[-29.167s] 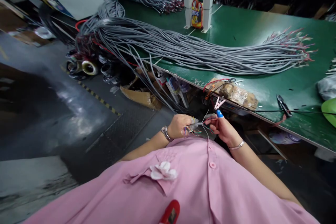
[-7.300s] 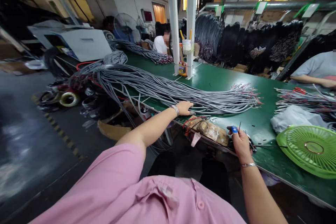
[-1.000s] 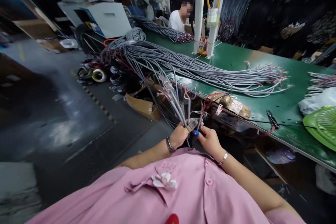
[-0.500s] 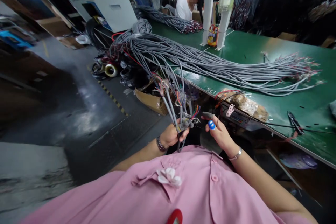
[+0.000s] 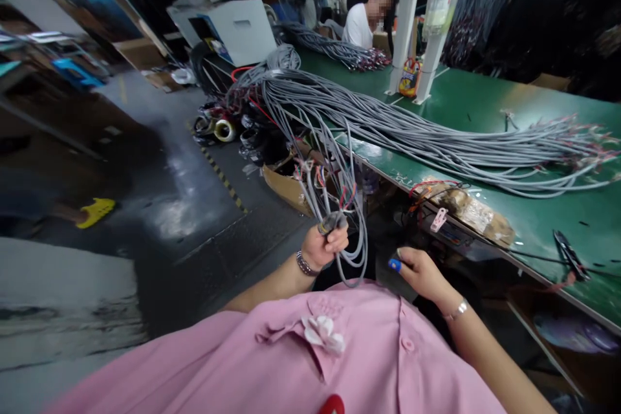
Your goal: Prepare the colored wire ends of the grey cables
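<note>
My left hand [image 5: 326,246] is closed around several grey cables [image 5: 359,233] whose stripped ends show coloured wires. A dark grey cover sits on its thumb. The cables loop down below the fist and run up towards a larger bundle. To the right, apart from those cables, my right hand [image 5: 422,273] has its fingers curled in, with a blue wrap on the thumb. Whatever its fingertips may pinch is too small to make out. On the green table [image 5: 485,90] lies the long bundle of grey cables [image 5: 388,119], its frayed reddish wire ends at the right.
Cutting pliers [image 5: 570,255] lie near the table's front edge. A taped brown block [image 5: 478,213] and a pink clip [image 5: 439,220] are at that edge. Below stands an open cardboard box [image 5: 286,187]. Beyond white posts [image 5: 407,19] sits a person [image 5: 359,26].
My right hand has drawn away from the cable ends, its fingers curling in. My left hand still grips the cables, whose lower loop now hangs wider. The whole view has shifted.
</note>
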`<state>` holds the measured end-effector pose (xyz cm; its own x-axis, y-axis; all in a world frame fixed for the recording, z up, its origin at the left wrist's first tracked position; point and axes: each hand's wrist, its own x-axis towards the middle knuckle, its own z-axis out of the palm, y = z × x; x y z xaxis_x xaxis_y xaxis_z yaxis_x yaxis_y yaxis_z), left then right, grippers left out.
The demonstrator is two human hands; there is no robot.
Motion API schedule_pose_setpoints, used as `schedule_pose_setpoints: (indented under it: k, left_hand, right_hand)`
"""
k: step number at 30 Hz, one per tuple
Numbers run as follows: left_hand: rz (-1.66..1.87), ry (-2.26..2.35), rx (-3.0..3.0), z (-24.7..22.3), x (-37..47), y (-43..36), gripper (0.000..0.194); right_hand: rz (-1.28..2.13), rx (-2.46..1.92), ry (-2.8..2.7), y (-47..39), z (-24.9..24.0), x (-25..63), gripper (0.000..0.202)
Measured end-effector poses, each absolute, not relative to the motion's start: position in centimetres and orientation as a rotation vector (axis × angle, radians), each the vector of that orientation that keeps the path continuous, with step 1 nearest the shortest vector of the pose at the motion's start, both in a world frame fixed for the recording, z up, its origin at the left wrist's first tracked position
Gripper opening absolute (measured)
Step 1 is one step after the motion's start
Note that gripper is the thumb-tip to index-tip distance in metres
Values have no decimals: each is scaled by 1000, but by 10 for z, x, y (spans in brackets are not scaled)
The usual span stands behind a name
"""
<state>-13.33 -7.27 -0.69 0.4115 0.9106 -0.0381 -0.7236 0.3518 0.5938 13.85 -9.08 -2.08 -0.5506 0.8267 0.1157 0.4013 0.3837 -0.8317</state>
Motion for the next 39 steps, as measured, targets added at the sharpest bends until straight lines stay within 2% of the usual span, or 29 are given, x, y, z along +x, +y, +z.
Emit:
schedule_pose_setpoints:
  k: [4,6,10,14,20,25,29,34,39]
  left_hand:
    - [1128,407,552,-3,-139,-66,14]
    - [1095,424,583,-7,-133,-68,19]
    - [1070,449,604,-15,-114,-75,26]
    - [1052,481,618,-17,-100,-79,28]
    - [994,472,677,-26,-92,-83,35]
    - [939,465,681,-24,-89,-85,39]
    - [901,439,651,-24,-89,-88,37]
    - [873,462,633,-26,-92,-91,39]
    - [879,464,631,-28,-95,-93,37]
  right_hand:
    - [1153,-1109,-1996,-106,-20,148,41]
    - [1224,-1039,-1946,-115,-3,146,40]
    - [1308,-924,-1725,-128,39,133,25]
    - [1225,-942,-1482,-129,56,111,28]
    - [1122,-899,-1402,-118,44,90,34]
    - [1014,-1047,-1437,-111,31,91,42]
    - [1087,-1086,-1449,-102,30,88,54]
    - [1345,-911,-1366,-93,29,79,31]
    - [1493,-898,-1201,-93,23,74,31]
